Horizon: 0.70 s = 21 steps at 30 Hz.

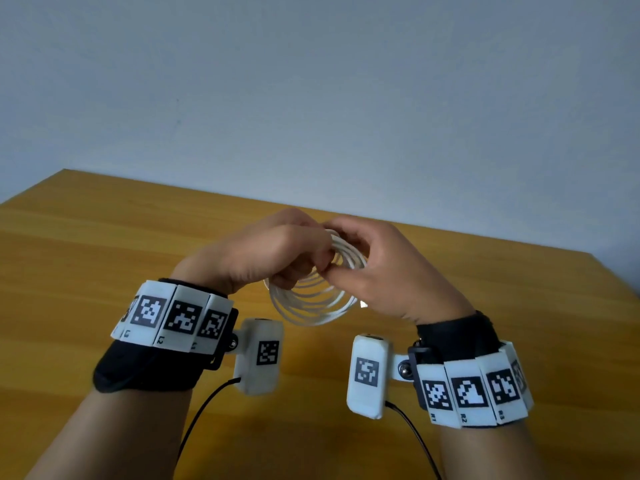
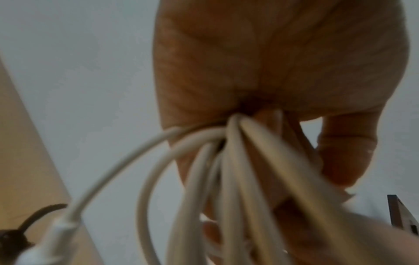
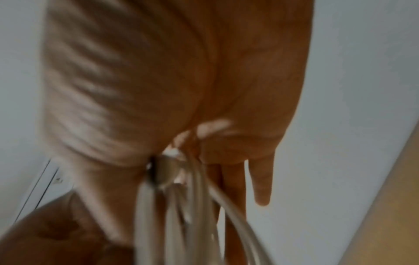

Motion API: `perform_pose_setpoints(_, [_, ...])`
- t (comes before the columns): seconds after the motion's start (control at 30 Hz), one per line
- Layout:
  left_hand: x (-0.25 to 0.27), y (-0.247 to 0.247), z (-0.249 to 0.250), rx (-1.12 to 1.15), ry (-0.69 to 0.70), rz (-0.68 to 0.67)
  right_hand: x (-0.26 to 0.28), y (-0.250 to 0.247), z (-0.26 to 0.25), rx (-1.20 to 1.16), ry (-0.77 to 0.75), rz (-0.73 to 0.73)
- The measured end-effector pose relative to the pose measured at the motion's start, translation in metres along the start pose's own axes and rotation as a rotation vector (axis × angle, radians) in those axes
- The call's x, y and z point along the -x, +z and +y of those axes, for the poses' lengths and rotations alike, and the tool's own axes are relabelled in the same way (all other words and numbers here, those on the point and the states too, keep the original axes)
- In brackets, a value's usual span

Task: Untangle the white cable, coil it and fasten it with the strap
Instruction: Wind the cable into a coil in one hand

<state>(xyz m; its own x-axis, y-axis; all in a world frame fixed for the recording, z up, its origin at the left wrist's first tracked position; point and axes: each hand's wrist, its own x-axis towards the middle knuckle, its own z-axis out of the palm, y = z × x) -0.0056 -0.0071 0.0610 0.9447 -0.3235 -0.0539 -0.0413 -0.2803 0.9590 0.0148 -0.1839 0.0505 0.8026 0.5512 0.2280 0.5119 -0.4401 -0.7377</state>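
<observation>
The white cable [image 1: 313, 301] hangs as a coil of several loops above the wooden table [image 1: 104, 237], held between both hands. My left hand [image 1: 273, 251] grips the top of the coil, fingers curled round the bunched strands [image 2: 233, 161]. My right hand [image 1: 374, 268] pinches the same bunch from the right side. In the right wrist view a dark band, possibly the strap [image 3: 152, 172], sits where the strands [image 3: 195, 206] gather, but it is blurred. A white plug end [image 2: 56, 231] dangles at the lower left of the left wrist view.
A pale wall [image 1: 311, 81] rises behind the table's far edge. Black wires [image 1: 201, 414] run down from the white wrist camera units [image 1: 259, 355] near my forearms.
</observation>
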Motion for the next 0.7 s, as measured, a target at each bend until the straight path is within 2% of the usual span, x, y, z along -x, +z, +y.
perform_pose_setpoints(0.17, [-0.011, -0.004, -0.008, 0.003, 0.090, 0.250, -0.002, -0.005, 0.007, -0.078, 0.100, 0.066])
perform_pose_setpoints(0.4, [-0.017, 0.004, -0.009, 0.014, 0.170, 0.328, -0.004, -0.003, 0.012, -0.058, 0.147, 0.127])
perform_pose_setpoints(0.57, [-0.019, 0.007, -0.010, 0.229, 0.150, 0.386, -0.009, 0.004, 0.012, -0.116, 0.167, 0.256])
perform_pose_setpoints(0.7, [-0.018, 0.004, -0.011, 0.234, 0.167, 0.358, -0.012, 0.009, 0.011, -0.201, 0.221, 0.382])
